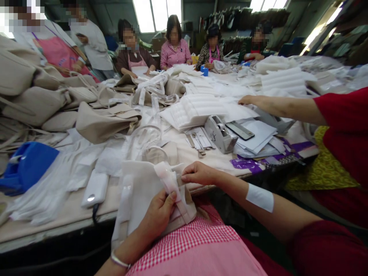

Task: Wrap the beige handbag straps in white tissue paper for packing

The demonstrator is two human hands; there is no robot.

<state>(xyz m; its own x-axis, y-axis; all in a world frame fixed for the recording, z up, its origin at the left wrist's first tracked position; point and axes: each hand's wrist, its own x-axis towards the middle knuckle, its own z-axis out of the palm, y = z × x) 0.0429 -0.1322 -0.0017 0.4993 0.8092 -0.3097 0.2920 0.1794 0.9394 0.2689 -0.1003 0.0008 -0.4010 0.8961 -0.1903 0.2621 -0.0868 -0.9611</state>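
Observation:
A beige handbag (188, 207) rests at the table's front edge, against the checked apron, with a white foam sheet (135, 188) over its side. White foam wrap (166, 174) lies around a strap on its upper part. My left hand (158, 211) is closed on this wrapped strap, thumb on top. Just above and to the right, my right hand (198, 173) pinches the strap's beige end beside the foam. Its fingertips partly hide what lies between them. Behind the bag, a loop of handle (155, 153) in clear wrap stands up.
Beige bags (106, 120) pile up at left, near a blue tape dispenser (31, 166) and a white power bank (95, 188). Foam sheets (195, 109), a grey tape dispenser (220, 134) and a phone (240, 130) lie ahead. A co-worker's arm (281, 109) reaches in from the right.

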